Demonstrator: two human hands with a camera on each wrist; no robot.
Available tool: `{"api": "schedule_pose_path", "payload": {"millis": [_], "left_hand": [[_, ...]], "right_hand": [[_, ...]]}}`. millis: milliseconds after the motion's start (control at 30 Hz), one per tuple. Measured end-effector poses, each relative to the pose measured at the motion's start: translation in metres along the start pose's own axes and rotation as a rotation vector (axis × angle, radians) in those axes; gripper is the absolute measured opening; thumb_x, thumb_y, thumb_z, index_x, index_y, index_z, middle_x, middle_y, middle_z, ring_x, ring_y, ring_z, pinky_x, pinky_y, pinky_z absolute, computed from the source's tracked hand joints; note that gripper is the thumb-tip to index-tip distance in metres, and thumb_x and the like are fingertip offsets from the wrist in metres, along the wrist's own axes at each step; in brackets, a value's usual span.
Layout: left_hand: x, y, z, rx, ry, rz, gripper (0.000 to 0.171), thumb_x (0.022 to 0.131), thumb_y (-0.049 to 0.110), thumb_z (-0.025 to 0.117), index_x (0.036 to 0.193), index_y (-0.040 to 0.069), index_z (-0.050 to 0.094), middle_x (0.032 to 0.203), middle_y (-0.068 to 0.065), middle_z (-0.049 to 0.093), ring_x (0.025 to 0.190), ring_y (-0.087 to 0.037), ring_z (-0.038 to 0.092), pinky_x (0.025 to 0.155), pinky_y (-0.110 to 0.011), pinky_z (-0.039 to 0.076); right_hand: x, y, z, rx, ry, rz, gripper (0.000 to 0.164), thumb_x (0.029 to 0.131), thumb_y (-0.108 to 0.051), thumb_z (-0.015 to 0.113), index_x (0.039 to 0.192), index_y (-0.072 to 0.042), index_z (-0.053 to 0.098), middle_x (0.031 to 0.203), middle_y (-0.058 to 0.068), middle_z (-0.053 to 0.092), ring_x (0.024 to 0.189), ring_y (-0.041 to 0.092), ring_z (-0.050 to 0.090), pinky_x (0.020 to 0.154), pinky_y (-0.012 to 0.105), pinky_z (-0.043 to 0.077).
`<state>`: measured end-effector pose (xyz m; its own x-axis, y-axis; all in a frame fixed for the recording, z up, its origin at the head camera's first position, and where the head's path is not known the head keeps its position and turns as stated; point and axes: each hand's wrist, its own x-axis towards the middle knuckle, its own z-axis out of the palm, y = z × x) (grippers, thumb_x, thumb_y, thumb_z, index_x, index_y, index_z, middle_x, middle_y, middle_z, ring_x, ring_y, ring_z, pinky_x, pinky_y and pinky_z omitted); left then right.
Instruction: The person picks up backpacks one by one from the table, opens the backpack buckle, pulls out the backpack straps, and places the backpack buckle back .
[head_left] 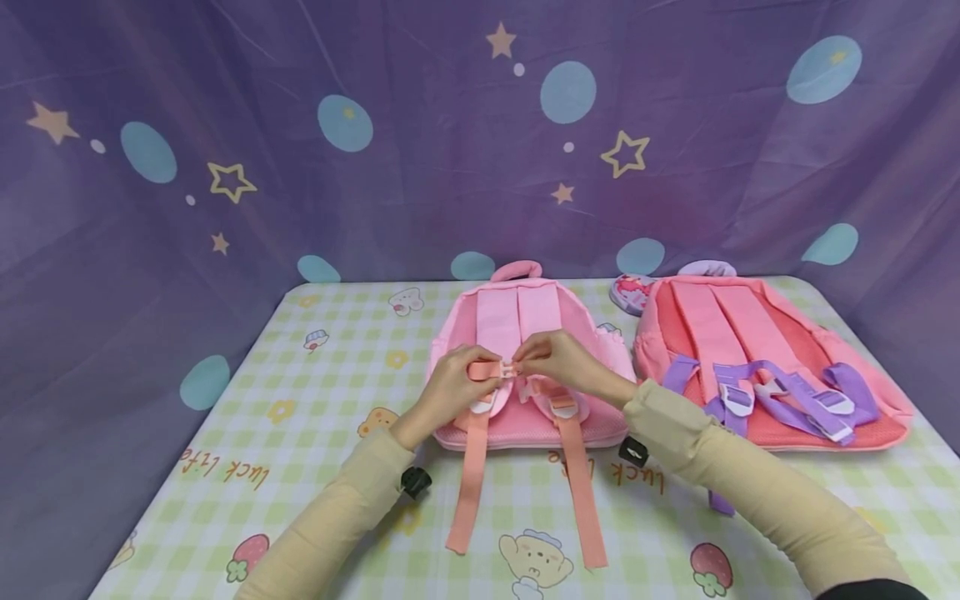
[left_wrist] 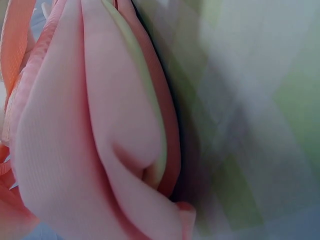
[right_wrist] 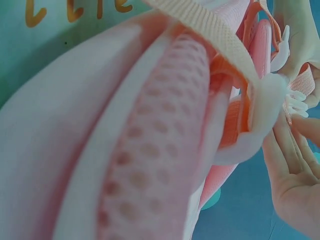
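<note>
A pink backpack [head_left: 573,321] lies with its shoulder straps facing up. Over its middle, both hands meet at a small white plastic buckle [head_left: 507,369] on an orange strap [head_left: 483,371]. The left hand [head_left: 452,385] pinches the strap and buckle from the left. From the right, the right hand [head_left: 564,362] pinches the buckle's other end between thumb and fingers. White prongs of the buckle [right_wrist: 297,105] show between the hands in the right wrist view, with the right hand [right_wrist: 295,185] below. The left wrist view shows mainly the backpack's side [left_wrist: 120,100].
A coral backpack [head_left: 757,333] with purple straps [head_left: 798,396] lies to the right, a small round printed pouch [head_left: 632,293] behind it. Two orange webbing tails [head_left: 471,483] hang toward the front over the checked tablecloth [head_left: 322,433]. A purple curtain [head_left: 450,192] stands behind the table.
</note>
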<state>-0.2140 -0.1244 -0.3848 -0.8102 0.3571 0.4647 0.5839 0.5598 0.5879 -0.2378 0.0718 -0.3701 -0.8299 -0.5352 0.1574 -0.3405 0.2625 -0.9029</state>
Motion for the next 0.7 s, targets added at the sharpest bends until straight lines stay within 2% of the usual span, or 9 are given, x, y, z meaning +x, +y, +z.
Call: {"api": "schedule_pose_path", "payload": {"millis": [133,233,500,700], "left_hand": [[0.0003,0.0002,-0.0004,-0.004,-0.005,0.000,0.024,0.070,0.014,0.074,0.090,0.006,0.065,0.089,-0.004,0.064,0.086,-0.017,0.056,0.076,-0.030,0.046],[0.0007,0.0004,-0.0005,-0.001,-0.010,0.003,0.024,0.070,0.015,0.075,0.091,0.006,0.066,0.089,-0.004,0.064,0.086,-0.017,0.056,0.076,-0.030,0.046],[-0.0001,0.0012,-0.0014,-0.006,-0.024,-0.017,0.024,0.071,0.016,0.074,0.092,0.006,0.066,0.091,-0.004,0.064,0.087,-0.016,0.056,0.076,-0.030,0.046],[-0.0017,0.0024,-0.0038,-0.019,-0.037,-0.039,0.024,0.073,0.018,0.072,0.094,0.006,0.066,0.092,-0.005,0.064,0.088,-0.016,0.057,0.076,-0.030,0.047]], "right_hand": [[-0.0017,-0.0015,-0.0008,-0.009,-0.015,0.027,0.012,0.082,-0.004,0.059,0.090,0.004,0.064,0.084,0.012,0.066,0.077,0.020,0.063,0.068,0.029,0.051],[-0.0028,-0.0034,-0.0010,-0.062,-0.012,0.043,0.014,0.083,-0.007,0.057,0.090,0.001,0.066,0.083,0.009,0.066,0.074,0.015,0.061,0.065,0.026,0.049],[-0.0015,-0.0063,0.0030,-0.141,-0.017,0.071,0.017,0.081,-0.016,0.064,0.089,-0.002,0.069,0.079,0.004,0.066,0.060,0.009,0.051,0.057,0.023,0.044],[0.0000,-0.0042,0.0054,-0.162,-0.013,0.056,0.013,0.080,-0.015,0.065,0.083,-0.003,0.069,0.074,0.002,0.065,0.057,0.007,0.049,0.054,0.021,0.042]]}}
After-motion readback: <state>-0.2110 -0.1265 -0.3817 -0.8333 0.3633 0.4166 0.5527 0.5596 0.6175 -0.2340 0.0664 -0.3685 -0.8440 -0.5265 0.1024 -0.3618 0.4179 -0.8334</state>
